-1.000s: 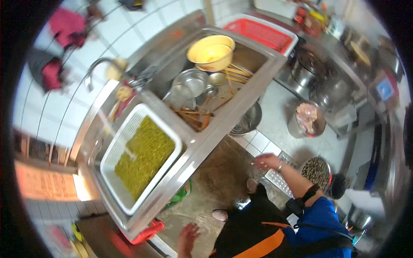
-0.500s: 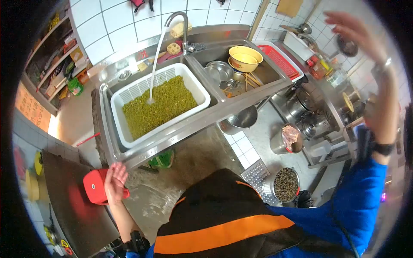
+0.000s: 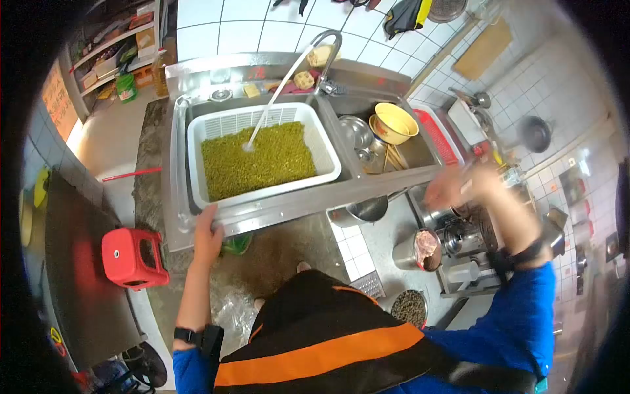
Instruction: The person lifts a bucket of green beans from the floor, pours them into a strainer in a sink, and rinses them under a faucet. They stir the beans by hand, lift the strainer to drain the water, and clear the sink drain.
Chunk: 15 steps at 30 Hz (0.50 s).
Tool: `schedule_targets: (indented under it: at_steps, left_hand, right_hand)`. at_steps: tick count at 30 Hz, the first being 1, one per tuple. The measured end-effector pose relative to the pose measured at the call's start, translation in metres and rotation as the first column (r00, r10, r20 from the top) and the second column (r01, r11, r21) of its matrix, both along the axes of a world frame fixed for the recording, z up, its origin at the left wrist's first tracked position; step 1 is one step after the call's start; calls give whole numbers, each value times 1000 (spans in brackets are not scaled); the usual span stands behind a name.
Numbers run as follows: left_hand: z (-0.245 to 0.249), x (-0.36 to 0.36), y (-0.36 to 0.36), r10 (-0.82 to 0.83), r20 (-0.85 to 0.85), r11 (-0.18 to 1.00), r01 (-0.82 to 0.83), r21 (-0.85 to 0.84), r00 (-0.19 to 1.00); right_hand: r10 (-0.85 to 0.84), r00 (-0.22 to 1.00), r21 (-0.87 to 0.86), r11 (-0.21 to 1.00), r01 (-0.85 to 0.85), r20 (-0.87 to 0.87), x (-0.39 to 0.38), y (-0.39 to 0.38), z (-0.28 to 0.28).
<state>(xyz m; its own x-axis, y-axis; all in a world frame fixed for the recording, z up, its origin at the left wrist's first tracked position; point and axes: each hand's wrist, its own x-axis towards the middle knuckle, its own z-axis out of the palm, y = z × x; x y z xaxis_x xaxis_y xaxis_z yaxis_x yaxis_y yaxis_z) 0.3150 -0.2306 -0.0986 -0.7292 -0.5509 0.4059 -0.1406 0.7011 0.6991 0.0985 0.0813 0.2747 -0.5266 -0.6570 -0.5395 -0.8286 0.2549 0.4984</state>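
Observation:
My left hand (image 3: 207, 235) is at the front rim of the steel sink (image 3: 275, 215), fingers stretched out and holding nothing. Just beyond its fingertips is a white plastic basket (image 3: 330, 148) of small green grains (image 3: 259, 164), resting in the left basin. Water runs from the curved faucet (image 3: 336, 43) onto the grains. Smeared by motion, my right hand (image 3: 453, 187) is near the sink's right front corner, and its fingers cannot be made out. In the right basin sit a yellow enamel bowl (image 3: 396, 123), a metal bowl (image 3: 356, 133) and wooden sticks (image 3: 394, 159).
A red stool (image 3: 128, 257) stands on the floor at left. Below the sink's right side are a metal pan (image 3: 369, 209), a pot with meat (image 3: 426, 246) and a pot of dark small pieces (image 3: 409, 308). A red tray (image 3: 436, 136) lies right of the sink.
My right hand has come down from high at the right toward the sink's corner. My left hand has moved from above the stool to the sink's front rim. The view has shifted.

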Motion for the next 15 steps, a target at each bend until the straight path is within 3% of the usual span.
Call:
schedule_targets:
  at_steps: [1,3,4,5,6,7,9,11,13,15]
  left_hand:
    - [1,2,2,-8,-4,1000,8,-2,1000]
    - [10,-1,3,-24,84,993,14,121,996]
    - [16,-4,7,54,63,962,-69,263,997]
    - [19,-10,11,124,56,908,-136,395,991]
    - [11,-13,11,188,103,940,-210,268,977]
    - [4,-19,8,247,132,956,-264,125,960]
    - [16,-44,20,185,137,983,-185,-12,973]
    - [15,-71,28,68,192,979,-28,-204,979]
    - [19,-97,45,11,237,974,43,-223,972]
    - [-14,-98,24,144,367,983,-90,-160,919]
  right_hand:
    - [-226,875,289,952,104,428,-65,22,-82]
    - [-356,813,316,922,224,460,-91,74,-192]
    - [-391,771,288,917,278,503,-99,95,-229]
    - [-410,736,79,895,440,539,-101,115,-255]
    - [-424,696,-129,796,592,579,-101,136,-279]
    - [-448,665,-151,752,642,597,-106,160,-314]
    - [-596,616,-149,646,749,514,-111,202,-379]
    - [-765,502,134,592,795,403,-103,212,-404]
    - [-795,416,157,525,837,441,-110,233,-455]
    - [-827,338,126,433,893,448,-114,239,-500]
